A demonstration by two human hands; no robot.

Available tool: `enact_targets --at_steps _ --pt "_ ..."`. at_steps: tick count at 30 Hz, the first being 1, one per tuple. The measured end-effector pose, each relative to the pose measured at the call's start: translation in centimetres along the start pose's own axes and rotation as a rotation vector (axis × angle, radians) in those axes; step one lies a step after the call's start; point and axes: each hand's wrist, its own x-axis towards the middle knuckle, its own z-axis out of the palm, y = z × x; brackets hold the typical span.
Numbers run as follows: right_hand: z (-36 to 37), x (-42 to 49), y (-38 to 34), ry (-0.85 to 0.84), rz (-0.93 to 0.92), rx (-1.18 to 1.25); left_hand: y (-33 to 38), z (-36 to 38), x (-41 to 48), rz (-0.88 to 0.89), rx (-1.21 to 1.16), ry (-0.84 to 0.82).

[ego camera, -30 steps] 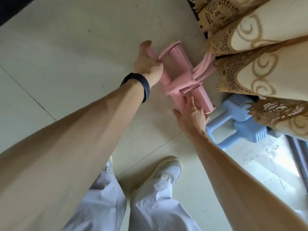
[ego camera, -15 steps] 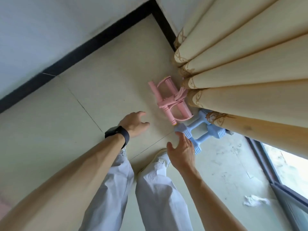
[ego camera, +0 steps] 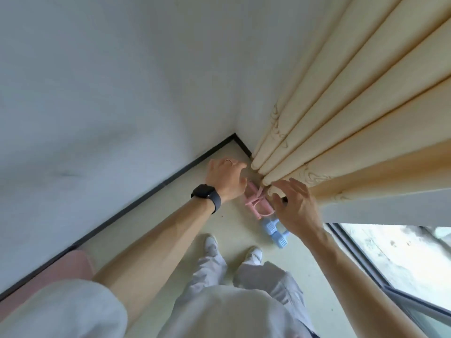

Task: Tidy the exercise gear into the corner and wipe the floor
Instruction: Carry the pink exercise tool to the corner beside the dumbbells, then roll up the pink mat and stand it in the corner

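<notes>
Observed: the pink exerciser (ego camera: 256,206) lies flat on the floor (ego camera: 219,230) at the foot of the curtain (ego camera: 353,123), close to the corner (ego camera: 235,140) where the dark skirting (ego camera: 136,203) turns. The blue exerciser (ego camera: 269,225) lies just beside it on the nearer side, partly hidden by the right forearm.

Change noted: a second ago both hands were down on the pink exerciser, settling it against the curtain hem. Half a second ago they had come off it. The viewpoint has since risen well above the floor, consistent with the person standing up. The gear has kept its place.

Hands: the left hand (ego camera: 227,179), wearing a dark watch (ego camera: 207,195), is raised with its fingers (ego camera: 238,167) loosely curled and holding nothing. The right hand (ego camera: 296,208) is raised with its fingers (ego camera: 290,187) spread and released. Whether they brush the curtain cannot be told.

Assessment: for these two items the tidying step appears complete. No other gear is identifiable in view. Wiping has not begun. Neither hand carries a cloth and none is in view, so fetching one is the likely next requirement.
</notes>
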Motion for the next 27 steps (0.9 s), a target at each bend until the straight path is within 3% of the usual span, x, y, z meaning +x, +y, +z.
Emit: enact_targets --at_steps 4,11,16,21,27 --pt "-5.7 -2.8 -3.8 0.048 -0.103 -0.047 2.9 -7.4 -5.1 0.068 0.035 0.232" --pt "-13.3 -4.8 -9.0 0.188 -0.404 -0.036 3.6 -13.6 -16.5 -0.047 0.068 0.518" --pt "-15.5 -7.8 -11.9 0.147 -0.661 -0.016 3.5 -11.5 -27.4 -0.288 0.054 0.695" --pt "-13.5 -13.5 -15.4 0.069 -0.949 0.029 3.5 -5.1 -42.3 -0.628 0.042 0.845" --pt "-9.4 -27.5 -23.6 -0.14 -1.283 0.174 6.9 3.0 -64.8 -1.089 0.124 0.837"
